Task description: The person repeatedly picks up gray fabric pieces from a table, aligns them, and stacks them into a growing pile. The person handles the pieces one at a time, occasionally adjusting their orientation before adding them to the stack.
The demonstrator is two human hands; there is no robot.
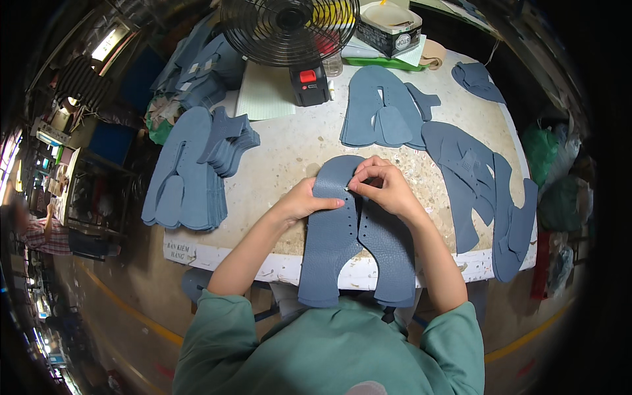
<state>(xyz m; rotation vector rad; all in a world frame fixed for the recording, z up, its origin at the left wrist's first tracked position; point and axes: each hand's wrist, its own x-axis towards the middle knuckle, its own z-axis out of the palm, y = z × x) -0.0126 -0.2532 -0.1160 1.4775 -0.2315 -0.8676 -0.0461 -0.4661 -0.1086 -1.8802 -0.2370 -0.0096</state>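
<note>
A blue-grey leather shoe upper [326, 230] with two long legs and rows of punched holes lies before me, its lower ends hanging over the table's front edge. My left hand [309, 199] grips its left side, thumb on top beside the holes and fingers hidden beneath. Just above the holes, my right hand [385, 187] is closed in a pinch over the upper. A tiny pale, shiny thing shows at those fingertips, too small to name. Under the upper's edge, at least one more matching layer shows at the leg ends.
Stacks of cut uppers [187, 178] stand at the left, with more uppers [378, 112] behind my hands. Loose pieces [461, 164] overlap at the right. A black fan [289, 29], a notepad [266, 92] and a box [388, 29] occupy the table's far side.
</note>
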